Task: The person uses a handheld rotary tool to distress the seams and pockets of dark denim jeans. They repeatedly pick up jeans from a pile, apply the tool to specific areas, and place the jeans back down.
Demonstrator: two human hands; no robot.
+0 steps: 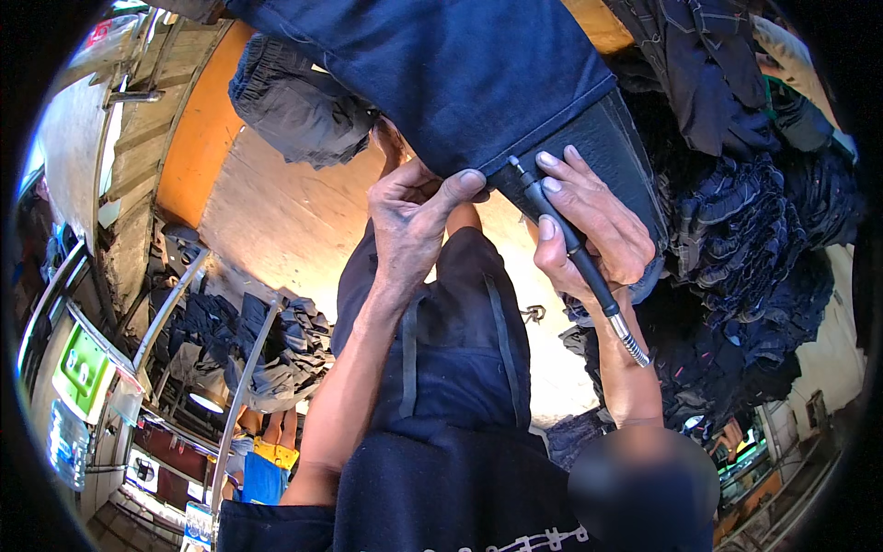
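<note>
A dark blue denim garment (441,78) is stretched over a flat black board (602,147), its stitched hem running across the board near the end. At the hem's left corner, my left hand (414,207) pinches the edge of the cloth between thumb and fingers. My right hand (593,221) grips a slim black rotary tool handpiece (575,247) like a pen. The handpiece has a small pale tip beside the hem and a metal spring at its rear end. Whether the tip touches the cloth I cannot tell.
Folded dark jeans (694,69) and a tall heap of dark denim (745,239) crowd the right side. A bundled grey garment (299,101) lies left of the board. More clothes (244,336) are piled at left near metal rails (244,396). Orange panels flank a wooden surface (267,198).
</note>
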